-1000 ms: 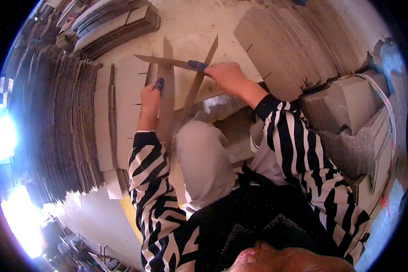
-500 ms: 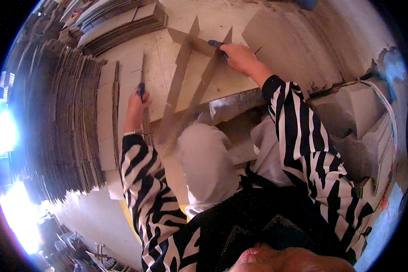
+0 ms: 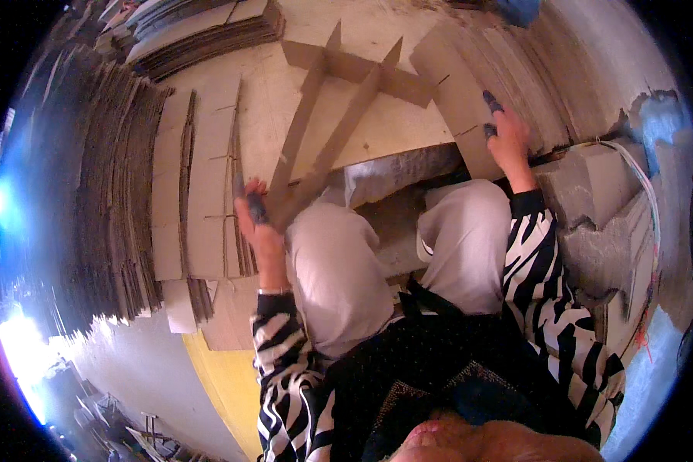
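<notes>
A half-built cardboard grid (image 3: 339, 85) lies on the floor in front of my knees: two long slotted strips crossed by one short strip. My left hand (image 3: 252, 215), with a blue fingertip cover, is closed on a thin cardboard strip (image 3: 236, 158) standing on edge, right beside the near ends of the long strips. My right hand (image 3: 507, 138), also with blue fingertip covers, reaches out to the right. It is curled over the edge of the top slotted piece on a slanted stack of cardboard strips (image 3: 462, 92).
Rows of flat slotted cardboard pieces (image 3: 192, 177) lie to my left, with tall dark piles of cardboard (image 3: 92, 192) beyond them. Grey concrete blocks (image 3: 593, 208) and a white cable (image 3: 639, 169) are at my right. A yellow sheet (image 3: 223, 385) lies by my left elbow.
My right hand let go of the cross strip and moved right to the slanted stack. My left hand dropped lower and nearer to my knee, still on its strip.
</notes>
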The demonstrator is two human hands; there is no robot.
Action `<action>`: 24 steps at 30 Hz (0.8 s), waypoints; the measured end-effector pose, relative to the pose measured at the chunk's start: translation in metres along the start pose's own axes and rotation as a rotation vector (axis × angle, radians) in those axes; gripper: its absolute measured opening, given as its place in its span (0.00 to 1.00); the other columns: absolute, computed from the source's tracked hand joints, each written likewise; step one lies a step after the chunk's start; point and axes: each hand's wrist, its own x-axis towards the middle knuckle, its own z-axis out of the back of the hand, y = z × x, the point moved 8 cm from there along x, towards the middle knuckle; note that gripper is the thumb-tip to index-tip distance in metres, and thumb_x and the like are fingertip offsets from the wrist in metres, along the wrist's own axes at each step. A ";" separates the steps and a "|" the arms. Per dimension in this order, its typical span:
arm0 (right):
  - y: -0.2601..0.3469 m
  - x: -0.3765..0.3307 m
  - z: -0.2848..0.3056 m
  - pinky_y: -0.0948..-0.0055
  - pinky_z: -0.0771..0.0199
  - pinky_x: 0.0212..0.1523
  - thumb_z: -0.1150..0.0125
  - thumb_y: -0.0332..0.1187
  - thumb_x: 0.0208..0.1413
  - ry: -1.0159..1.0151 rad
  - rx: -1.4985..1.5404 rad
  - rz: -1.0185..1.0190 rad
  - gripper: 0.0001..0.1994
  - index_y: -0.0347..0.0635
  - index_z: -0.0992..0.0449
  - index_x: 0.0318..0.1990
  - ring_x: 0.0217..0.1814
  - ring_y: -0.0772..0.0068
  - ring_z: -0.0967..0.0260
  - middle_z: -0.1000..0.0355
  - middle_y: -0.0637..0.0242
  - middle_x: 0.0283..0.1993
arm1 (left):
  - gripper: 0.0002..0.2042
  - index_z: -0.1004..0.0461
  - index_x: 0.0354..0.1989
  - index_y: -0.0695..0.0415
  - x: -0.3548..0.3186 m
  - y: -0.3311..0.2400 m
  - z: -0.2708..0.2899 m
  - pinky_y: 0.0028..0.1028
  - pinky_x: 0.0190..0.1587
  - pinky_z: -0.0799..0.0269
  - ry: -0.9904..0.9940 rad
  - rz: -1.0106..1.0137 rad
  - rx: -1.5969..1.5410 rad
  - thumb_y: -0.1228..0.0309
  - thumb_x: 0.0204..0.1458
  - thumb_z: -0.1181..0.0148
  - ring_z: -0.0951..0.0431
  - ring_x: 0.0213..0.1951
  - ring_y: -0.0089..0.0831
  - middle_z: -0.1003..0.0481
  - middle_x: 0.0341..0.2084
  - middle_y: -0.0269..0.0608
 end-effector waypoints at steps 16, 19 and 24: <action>0.170 0.134 -0.053 0.64 0.27 0.36 0.38 0.36 0.53 0.301 1.375 -0.206 0.13 0.37 0.25 0.41 0.36 0.67 0.26 0.24 0.61 0.34 | 0.17 0.26 0.48 0.56 0.053 -0.048 -0.041 0.43 0.39 0.30 -0.012 -0.360 1.329 0.68 0.48 0.42 0.24 0.40 0.48 0.26 0.38 0.47; 0.185 0.107 -0.084 0.68 0.25 0.37 0.39 0.35 0.54 0.732 1.678 -0.425 0.15 0.38 0.26 0.47 0.39 0.74 0.28 0.25 0.66 0.38 | 0.16 0.26 0.46 0.57 0.058 -0.036 -0.049 0.43 0.39 0.31 0.036 -0.342 1.276 0.67 0.48 0.42 0.25 0.40 0.47 0.25 0.37 0.45; 0.213 0.115 -0.056 0.72 0.23 0.39 0.45 0.29 0.59 0.621 1.675 -0.362 0.12 0.38 0.27 0.50 0.40 0.74 0.27 0.25 0.65 0.40 | 0.16 0.26 0.47 0.56 0.052 -0.044 -0.016 0.44 0.43 0.34 -0.013 -0.309 1.272 0.66 0.48 0.41 0.26 0.43 0.43 0.25 0.37 0.43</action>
